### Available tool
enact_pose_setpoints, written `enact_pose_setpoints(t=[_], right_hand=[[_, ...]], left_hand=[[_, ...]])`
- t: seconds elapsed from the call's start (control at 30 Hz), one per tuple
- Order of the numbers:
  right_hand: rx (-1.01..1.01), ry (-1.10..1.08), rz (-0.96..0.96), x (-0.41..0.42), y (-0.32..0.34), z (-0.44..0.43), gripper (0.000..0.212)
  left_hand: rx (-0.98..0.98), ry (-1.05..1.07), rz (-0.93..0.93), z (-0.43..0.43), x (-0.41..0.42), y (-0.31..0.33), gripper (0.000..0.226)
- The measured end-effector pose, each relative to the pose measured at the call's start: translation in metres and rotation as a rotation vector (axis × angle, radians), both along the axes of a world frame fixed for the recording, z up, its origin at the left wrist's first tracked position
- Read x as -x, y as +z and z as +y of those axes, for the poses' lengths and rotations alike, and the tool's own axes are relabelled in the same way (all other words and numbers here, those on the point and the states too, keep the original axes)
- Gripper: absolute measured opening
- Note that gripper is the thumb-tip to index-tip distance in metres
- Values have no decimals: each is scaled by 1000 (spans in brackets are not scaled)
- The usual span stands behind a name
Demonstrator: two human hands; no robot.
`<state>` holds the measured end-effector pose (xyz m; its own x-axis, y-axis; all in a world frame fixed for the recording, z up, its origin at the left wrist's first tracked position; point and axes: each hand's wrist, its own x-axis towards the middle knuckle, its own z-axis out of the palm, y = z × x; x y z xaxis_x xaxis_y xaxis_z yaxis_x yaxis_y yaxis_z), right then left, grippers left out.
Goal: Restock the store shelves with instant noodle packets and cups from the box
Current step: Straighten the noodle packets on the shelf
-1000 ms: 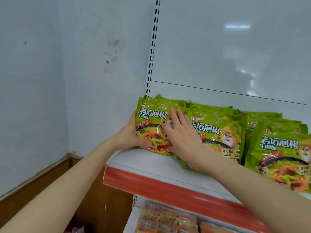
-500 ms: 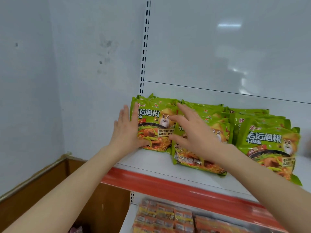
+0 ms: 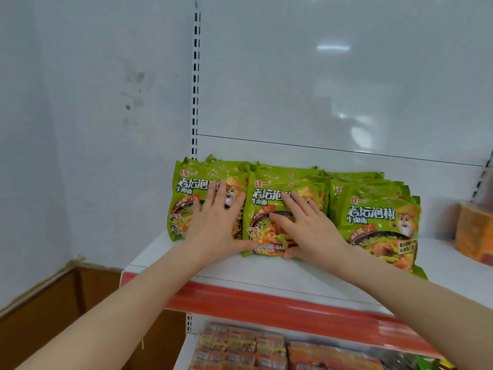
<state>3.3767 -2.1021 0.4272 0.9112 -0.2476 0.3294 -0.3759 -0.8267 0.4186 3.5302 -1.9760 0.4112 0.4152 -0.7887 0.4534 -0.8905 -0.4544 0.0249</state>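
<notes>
Three rows of green instant noodle packets stand leaning back on a white shelf (image 3: pixel 266 273). My left hand (image 3: pixel 216 225) lies flat, fingers spread, on the front of the leftmost packet (image 3: pixel 186 198). My right hand (image 3: pixel 306 225) presses flat on the middle packet (image 3: pixel 264 209), thumb under its lower edge. The right packet row (image 3: pixel 378 217) stands untouched beside my right wrist. Neither hand grips a packet. The box is not in view.
An orange package (image 3: pixel 472 233) sits at the shelf's far right. A red price strip (image 3: pixel 266 303) runs along the shelf front. Below it, orange snack packs (image 3: pixel 240 345) fill the lower shelf. A white wall and a brown baseboard (image 3: pixel 53 303) lie to the left.
Both hands let go of the left packet's edges and now lie flat on separate packets. The left hand moved right onto the left packet's front; the packets stand straighter.
</notes>
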Motion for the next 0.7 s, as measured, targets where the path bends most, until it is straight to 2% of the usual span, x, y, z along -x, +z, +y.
enact_pose_setpoints(t=[0.27, 0.47, 0.7], right_hand=[[-68, 89, -48, 9, -1, -11, 84], [10, 90, -85, 4, 3, -15, 80], [-79, 159, -65, 8, -3, -21, 75]], left_hand=[[40, 66, -47, -13, 9, -5, 111], [77, 111, -56, -25, 18, -4, 112], [48, -9, -53, -25, 24, -8, 110]])
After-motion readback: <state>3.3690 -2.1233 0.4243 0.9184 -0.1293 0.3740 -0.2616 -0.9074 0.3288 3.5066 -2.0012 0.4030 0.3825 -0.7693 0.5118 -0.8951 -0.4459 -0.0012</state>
